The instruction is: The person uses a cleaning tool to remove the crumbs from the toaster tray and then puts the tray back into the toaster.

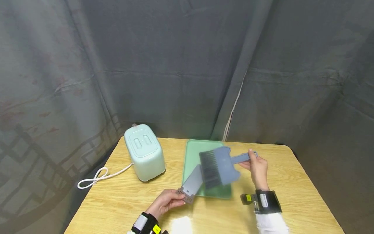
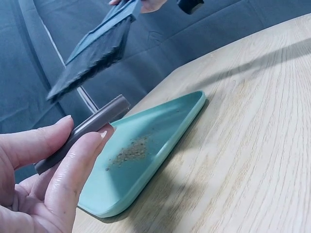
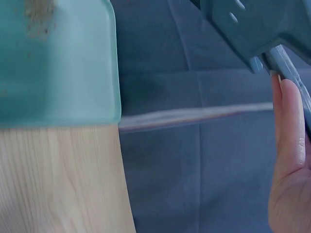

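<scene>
My left hand (image 1: 167,201) pinches a flat grey crumb tray (image 1: 193,182) by its slotted end, thumb on top and fingers beneath. In the left wrist view that crumb tray (image 2: 90,128) is seen nearly edge-on. My right hand (image 1: 257,167) grips the handle of a blue dustpan brush (image 1: 226,165), whose dark bristles point left and overlap the crumb tray's far end in the head view. Under both lies a mint green tray (image 1: 191,149) on the table. Brown crumbs (image 2: 132,150) are scattered on the tray's floor.
A mint toaster (image 1: 144,151) with a lid over its top stands at the table's left. Its white cord (image 1: 97,178) loops off the left edge. The wooden table (image 1: 286,182) ends at grey curtains (image 1: 181,81) behind.
</scene>
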Motion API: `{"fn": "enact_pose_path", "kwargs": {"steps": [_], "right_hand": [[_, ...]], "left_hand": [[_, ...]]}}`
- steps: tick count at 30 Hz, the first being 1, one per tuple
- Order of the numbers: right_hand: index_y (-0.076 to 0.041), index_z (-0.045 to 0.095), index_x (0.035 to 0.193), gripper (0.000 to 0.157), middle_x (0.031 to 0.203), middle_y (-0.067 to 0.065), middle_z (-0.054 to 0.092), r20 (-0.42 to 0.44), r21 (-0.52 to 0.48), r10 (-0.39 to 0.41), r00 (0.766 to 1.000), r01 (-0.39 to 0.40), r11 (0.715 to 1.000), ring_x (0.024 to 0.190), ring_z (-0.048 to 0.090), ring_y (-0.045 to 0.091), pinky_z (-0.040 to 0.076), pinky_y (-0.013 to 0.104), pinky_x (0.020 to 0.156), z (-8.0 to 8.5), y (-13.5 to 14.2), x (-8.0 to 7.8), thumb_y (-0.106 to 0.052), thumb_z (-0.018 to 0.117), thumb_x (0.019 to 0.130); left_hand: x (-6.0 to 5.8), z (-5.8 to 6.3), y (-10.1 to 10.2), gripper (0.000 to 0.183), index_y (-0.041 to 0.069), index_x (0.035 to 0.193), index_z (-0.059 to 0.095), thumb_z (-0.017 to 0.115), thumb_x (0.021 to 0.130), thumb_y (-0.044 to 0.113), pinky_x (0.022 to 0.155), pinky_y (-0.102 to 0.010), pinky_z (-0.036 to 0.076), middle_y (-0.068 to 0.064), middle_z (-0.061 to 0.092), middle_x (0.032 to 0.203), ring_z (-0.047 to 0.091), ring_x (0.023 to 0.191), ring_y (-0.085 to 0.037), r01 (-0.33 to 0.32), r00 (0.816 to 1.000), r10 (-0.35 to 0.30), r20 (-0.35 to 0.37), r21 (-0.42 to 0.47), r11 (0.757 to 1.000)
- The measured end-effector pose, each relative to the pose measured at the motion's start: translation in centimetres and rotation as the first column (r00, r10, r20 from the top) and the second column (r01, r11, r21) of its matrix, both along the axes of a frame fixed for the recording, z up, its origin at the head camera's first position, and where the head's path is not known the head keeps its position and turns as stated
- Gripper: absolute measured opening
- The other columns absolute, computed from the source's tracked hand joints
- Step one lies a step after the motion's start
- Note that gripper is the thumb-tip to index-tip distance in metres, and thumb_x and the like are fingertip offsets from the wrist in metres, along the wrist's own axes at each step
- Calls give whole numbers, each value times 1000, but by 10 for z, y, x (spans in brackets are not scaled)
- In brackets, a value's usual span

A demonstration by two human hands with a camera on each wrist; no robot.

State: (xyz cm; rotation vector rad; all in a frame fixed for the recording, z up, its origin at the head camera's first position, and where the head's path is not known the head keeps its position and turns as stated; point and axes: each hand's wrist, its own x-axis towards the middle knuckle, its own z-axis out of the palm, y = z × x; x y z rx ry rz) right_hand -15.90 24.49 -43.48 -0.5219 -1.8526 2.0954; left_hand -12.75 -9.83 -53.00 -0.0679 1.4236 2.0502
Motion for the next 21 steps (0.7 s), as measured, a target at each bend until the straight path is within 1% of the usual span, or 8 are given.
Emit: {"fn": "enact_pose_path", "kwargs": {"steps": [3, 5, 8, 10, 13, 17, 21], "right_hand": [[-10, 64, 82, 34, 63, -9, 72, -7, 21, 63, 998, -63, 998, 58, 73, 5, 69, 25, 66, -2, -14, -3, -26, 52, 110], [-9, 64, 84, 33, 62, -8, 72, -10, 16, 93, 996, -93, 996, 58, 72, 6, 69, 25, 64, -3, -23, -5, -24, 53, 110], [-4, 65, 91, 31, 63, -8, 71, 11, 42, 133, 991, -133, 990, 57, 72, 6, 69, 25, 64, -7, -33, -6, -24, 52, 110], [1, 65, 97, 32, 64, -8, 70, 32, 62, 149, 988, -151, 987, 56, 71, 6, 69, 26, 64, -10, -40, -6, -24, 52, 110], [7, 65, 103, 36, 65, -8, 70, 61, 106, 171, 983, -177, 979, 56, 70, 6, 69, 26, 64, -15, -48, -5, -25, 52, 110], [8, 66, 102, 39, 67, -6, 71, 89, 133, 201, 975, -212, 968, 56, 70, 6, 68, 23, 61, -19, -55, -5, -27, 51, 110], [9, 66, 102, 41, 69, -3, 73, 104, 154, 214, 971, -228, 961, 55, 70, 7, 68, 24, 60, -20, -58, -6, -29, 52, 110]], "left_hand": [[0, -1, 0, 24, -20, 117, 63, 58, 97, -10, 73, -16, 66, -6, 78, 87, 75, 71, -7, 7, 1000, -7, -10, 0, 1000], [1, -2, 0, 23, -20, 117, 64, 59, 97, -9, 73, -16, 66, -7, 78, 88, 75, 71, -7, 12, 1000, -12, -17, -3, 1000], [1, -2, 0, 23, -19, 116, 64, 60, 97, -9, 74, -17, 67, -8, 78, 90, 76, 72, -8, 8, 1000, -8, -19, -3, 1000], [0, -2, -1, 21, -18, 115, 65, 60, 97, -9, 74, -17, 67, -8, 79, 90, 76, 72, -8, 8, 1000, -8, -19, 4, 1000], [-1, -3, -2, 15, -11, 107, 69, 59, 97, -9, 73, -16, 66, -5, 78, 85, 76, 71, -8, 9, 1000, -9, -18, 17, 1000], [-1, -2, -3, 15, -3, 98, 71, 57, 97, -10, 72, -15, 66, -2, 76, 80, 75, 69, -7, 13, 1000, -12, -17, 23, 1000], [0, -1, -3, 16, -3, 98, 72, 57, 97, -10, 71, -14, 66, -2, 76, 79, 75, 68, -6, 19, 1000, -19, -14, 14, 1000]]}}
